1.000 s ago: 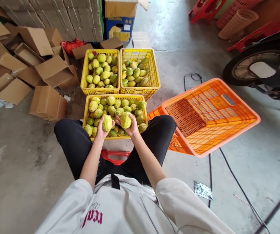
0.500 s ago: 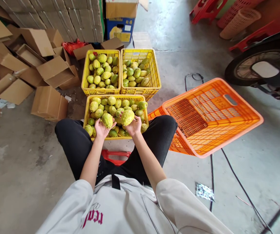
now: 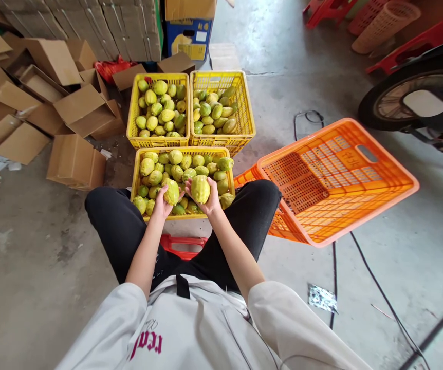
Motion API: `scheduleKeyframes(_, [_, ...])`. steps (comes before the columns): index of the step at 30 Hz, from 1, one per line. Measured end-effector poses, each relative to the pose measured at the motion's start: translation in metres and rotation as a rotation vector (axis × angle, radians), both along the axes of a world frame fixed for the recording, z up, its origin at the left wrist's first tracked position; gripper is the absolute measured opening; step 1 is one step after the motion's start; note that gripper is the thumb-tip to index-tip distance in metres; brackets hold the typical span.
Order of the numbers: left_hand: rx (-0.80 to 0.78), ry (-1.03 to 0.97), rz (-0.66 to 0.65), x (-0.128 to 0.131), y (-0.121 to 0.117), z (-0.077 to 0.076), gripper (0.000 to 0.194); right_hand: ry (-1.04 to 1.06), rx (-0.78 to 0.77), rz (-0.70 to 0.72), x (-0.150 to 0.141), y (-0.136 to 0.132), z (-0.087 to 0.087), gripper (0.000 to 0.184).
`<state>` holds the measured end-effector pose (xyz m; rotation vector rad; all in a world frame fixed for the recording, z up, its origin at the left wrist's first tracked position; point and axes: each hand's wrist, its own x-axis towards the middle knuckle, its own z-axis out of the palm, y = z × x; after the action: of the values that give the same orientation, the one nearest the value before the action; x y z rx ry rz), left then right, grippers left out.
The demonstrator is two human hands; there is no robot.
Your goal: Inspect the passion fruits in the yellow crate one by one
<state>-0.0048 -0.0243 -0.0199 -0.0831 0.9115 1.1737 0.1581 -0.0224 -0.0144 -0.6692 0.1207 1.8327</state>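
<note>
My left hand (image 3: 162,204) cups a yellow-green papaya (image 3: 171,191), its fingers curled under and beside the fruit. A second, yellower papaya (image 3: 200,189) with ridged skin rests in my right hand (image 3: 211,201), which wraps it from the right and below. Both hands are close together above a yellow crate (image 3: 135,177) between my knees. Several green and yellow papayas (image 3: 176,157) fill that crate, partly hidden by my hands.
Behind stand two more yellow crates of papayas, one on the left (image 3: 130,121) and one on the right (image 3: 251,115). An orange crate (image 3: 383,177) leans at my right. Cardboard boxes (image 3: 75,162) lie heaped left; a motorcycle wheel (image 3: 399,97) and black cables (image 3: 379,293) are right.
Both hands have turned the papayas they hold; the right one now shows a different, more upright face. The camera view has shifted slightly.
</note>
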Motion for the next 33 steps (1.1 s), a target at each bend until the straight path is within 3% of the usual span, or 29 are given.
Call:
scheduleKeyframes(9, [-0.063,0.044,-0.084,0.0,0.002,0.005,0.02,-0.028,0.001,0.057,-0.004,-0.002,0.002,0.02])
scheduleKeyframes(15, [-0.008,-0.046,-0.008,-0.002,0.003,0.012,0.041,-0.036,0.07,0.007,0.001,-0.002,0.01,0.036])
scheduleKeyframes(24, [0.027,-0.024,0.091,-0.006,0.003,0.009,0.028,0.009,0.017,-0.021,0.006,-0.001,0.009,0.042])
scheduleKeyframes(27, [0.025,-0.035,0.041,-0.007,0.002,0.01,0.028,0.003,-0.049,-0.066,0.004,0.0,0.002,0.031])
scheduleKeyframes(33, [-0.031,0.006,-0.058,-0.003,0.001,0.008,0.028,-0.025,-0.04,0.037,-0.003,0.001,-0.004,0.028])
